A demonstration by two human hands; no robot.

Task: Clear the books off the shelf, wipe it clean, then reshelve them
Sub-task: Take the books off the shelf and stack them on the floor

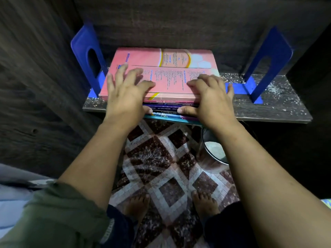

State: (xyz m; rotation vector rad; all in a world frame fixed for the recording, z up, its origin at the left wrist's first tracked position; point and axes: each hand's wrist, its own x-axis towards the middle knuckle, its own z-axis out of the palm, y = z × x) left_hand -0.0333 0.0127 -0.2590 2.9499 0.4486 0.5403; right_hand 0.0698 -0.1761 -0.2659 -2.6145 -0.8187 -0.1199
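Observation:
A flat stack of books (161,68), a pink one on top and purple and teal spines below, lies on the dark wooden shelf (279,106), its front end jutting past the shelf's edge. My left hand (125,93) grips the stack's near left end, fingers spread on the pink cover and thumb under the spines. My right hand (211,97) grips the near right end the same way. The shelf board is speckled with pale dust on both sides of the stack.
Blue metal bookends stand on either side, the left bookend (86,56) and the right bookend (266,59). Dark wooden walls close in the back and left. Below lie a patterned tile floor (161,158), my bare feet and a round metal bin (213,147).

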